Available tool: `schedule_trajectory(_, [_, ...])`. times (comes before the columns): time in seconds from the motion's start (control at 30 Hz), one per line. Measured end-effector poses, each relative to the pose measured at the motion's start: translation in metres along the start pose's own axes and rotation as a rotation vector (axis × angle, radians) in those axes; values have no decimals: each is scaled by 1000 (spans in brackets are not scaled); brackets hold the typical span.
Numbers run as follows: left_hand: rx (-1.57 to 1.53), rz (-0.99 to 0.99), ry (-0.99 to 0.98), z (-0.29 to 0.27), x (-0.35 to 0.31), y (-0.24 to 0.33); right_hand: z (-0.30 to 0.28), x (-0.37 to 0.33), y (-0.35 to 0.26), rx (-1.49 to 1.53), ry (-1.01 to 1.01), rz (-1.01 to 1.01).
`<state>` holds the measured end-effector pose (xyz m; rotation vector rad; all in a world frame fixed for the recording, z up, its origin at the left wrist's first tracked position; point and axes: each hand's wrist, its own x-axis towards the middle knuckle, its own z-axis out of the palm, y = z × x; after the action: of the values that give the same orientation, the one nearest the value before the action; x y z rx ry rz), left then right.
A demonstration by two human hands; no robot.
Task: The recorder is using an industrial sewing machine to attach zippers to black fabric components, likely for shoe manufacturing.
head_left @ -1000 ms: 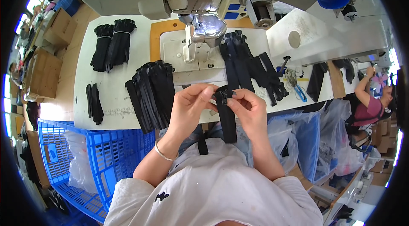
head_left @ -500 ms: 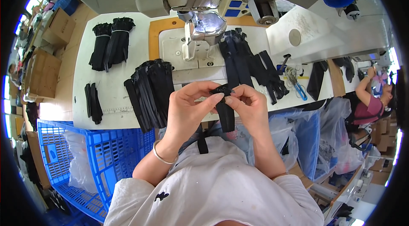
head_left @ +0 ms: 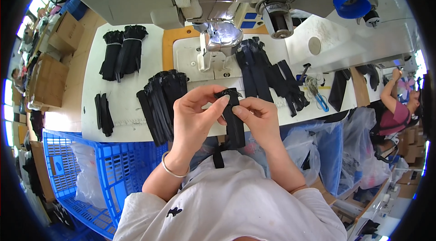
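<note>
Both hands meet in front of my chest, just past the near edge of the sewing table, around a small bunch of black zippers (head_left: 235, 128). My left hand (head_left: 200, 111) pinches its gathered upper end between thumb and fingers. On the other side, my right hand (head_left: 260, 118) holds the bunch with thumb and bent fingers. The lower ends hang down between the hands. Left of my left hand, a larger fan of black zippers (head_left: 161, 100) lies on the table. More black zippers (head_left: 254, 68) are spread beyond my right hand, beside the sewing machine (head_left: 220, 41).
Two tied black bundles (head_left: 122, 55) and a few loose strips (head_left: 104, 114) lie on the table's left. Blue-handled snips (head_left: 321, 102) are at the right. Below the table stand a blue plastic crate (head_left: 118, 168) and plastic bags (head_left: 302, 150). Another person (head_left: 391, 114) sits far right.
My hands have shifted slightly left with the zippers. The right thumb and fingers have slid a little down the bunch, and more of its upper end shows.
</note>
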<state>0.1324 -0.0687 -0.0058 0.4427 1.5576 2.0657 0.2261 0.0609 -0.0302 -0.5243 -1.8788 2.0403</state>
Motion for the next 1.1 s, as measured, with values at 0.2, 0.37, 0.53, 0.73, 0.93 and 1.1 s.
schedule_trajectory(0.2, [24,25,12,-1,5,12,4,10,-1,-30,-5,-37])
schedule_trajectory(0.37, [36,46,28,-3,8,15,7,17,-2,-4,-12,-70])
schedule_trajectory(0.53, [37,58,34,-4,10,18,9,22,-2,16,-28,-89])
schedule_trajectory(0.73, [50,78,52,-7,18,20,11,28,-4,3,-45,-91])
schedule_trajectory(0.93, [56,78,83,-10,49,24,26,46,-21,83,-5,-100])
schedule_trajectory(1.1, [-114,20,45,-9,74,27,33,65,-26,156,48,-183])
